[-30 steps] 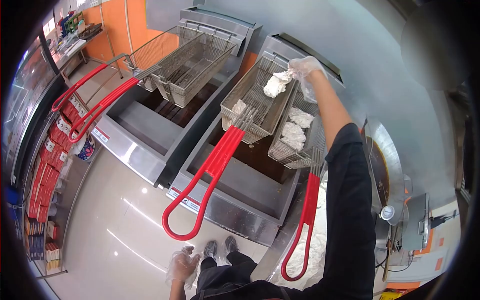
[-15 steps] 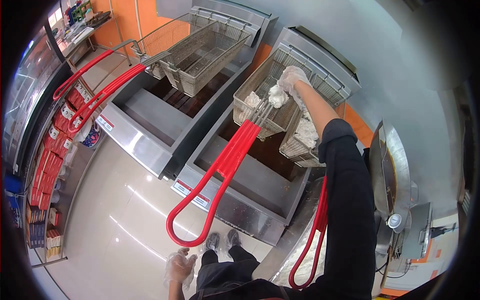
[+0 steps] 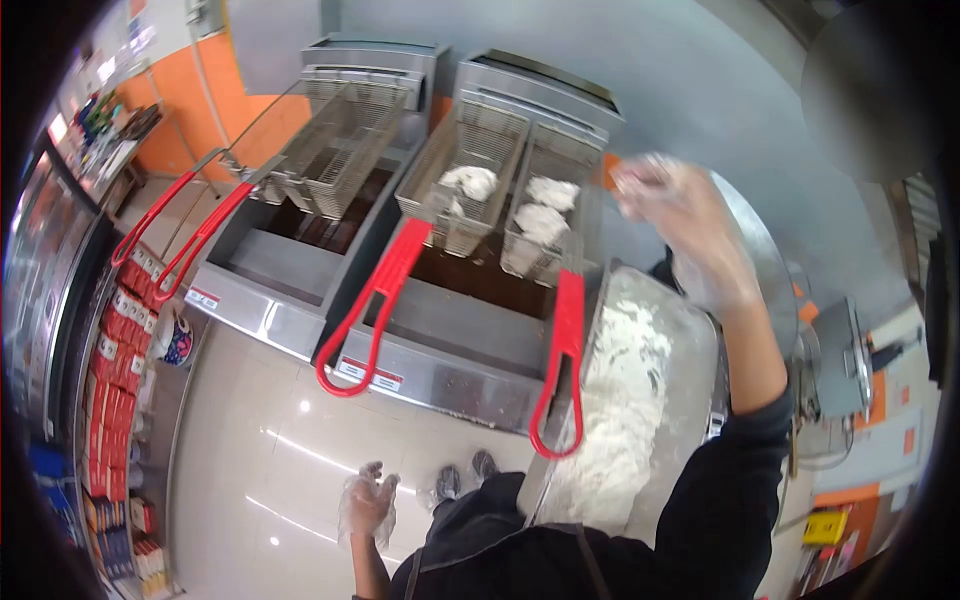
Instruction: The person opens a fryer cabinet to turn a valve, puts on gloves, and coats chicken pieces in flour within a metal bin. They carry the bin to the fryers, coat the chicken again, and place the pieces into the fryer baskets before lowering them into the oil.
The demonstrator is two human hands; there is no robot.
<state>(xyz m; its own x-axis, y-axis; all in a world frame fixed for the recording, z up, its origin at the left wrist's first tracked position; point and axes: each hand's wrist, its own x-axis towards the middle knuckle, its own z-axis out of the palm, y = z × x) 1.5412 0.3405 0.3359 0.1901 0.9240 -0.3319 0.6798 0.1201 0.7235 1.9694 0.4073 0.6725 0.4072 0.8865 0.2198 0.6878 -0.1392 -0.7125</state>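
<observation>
My right hand, in a clear plastic glove, is raised above the tray, right of the fry baskets. Its fingers are smeared by motion, and no item shows in them. Low at the left, my gloved left hand hangs over the floor, fingers loosely apart and nothing held. A fry basket with a red handle contains white flour-coated food pieces. Beside it, a second basket holds coated pieces; its red handle points toward me. Both sit over the right fryer.
A metal tray with white flour lies at my right. The left fryer carries more baskets, their red handles jutting left. Shelves of red boxes line the far left. A round metal vessel stands behind my right arm.
My right hand has left the left basket of the right fryer and swung right above the tray. The view has turned right, revealing more of the flour. My left hand stays low.
</observation>
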